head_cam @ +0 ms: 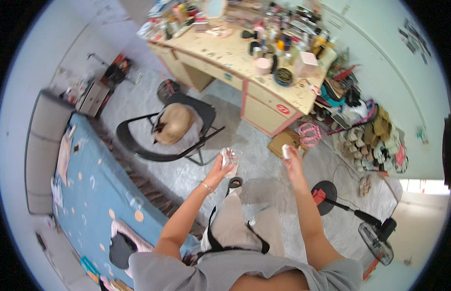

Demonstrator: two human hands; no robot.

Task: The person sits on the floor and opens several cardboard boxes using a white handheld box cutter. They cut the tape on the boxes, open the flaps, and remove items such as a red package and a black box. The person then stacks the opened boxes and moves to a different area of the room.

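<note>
My left hand [215, 175] holds a clear plastic piece [231, 163], perhaps packaging, out over the floor. Light shines through it, and its exact shape is blurred. A small white object [285, 151] sits between the fingers and thumb of my right hand [293, 165]; what it is I cannot tell. The two hands are well apart. Beneath the right one, an open cardboard box [283, 141] stands on the floor by the desk. A black folding chair [152, 158] is nearest to the left hand, with a curled-up cat [176, 122] on its seat.
A cream desk [207, 45] crowded with cosmetics stands ahead. The blue-sheeted bed [101, 182] runs along the left. On the right are a standing fan [376, 242], its cord on the tiles, and a shoe pile [360, 145]. A pink round object [309, 134] leans beside the box.
</note>
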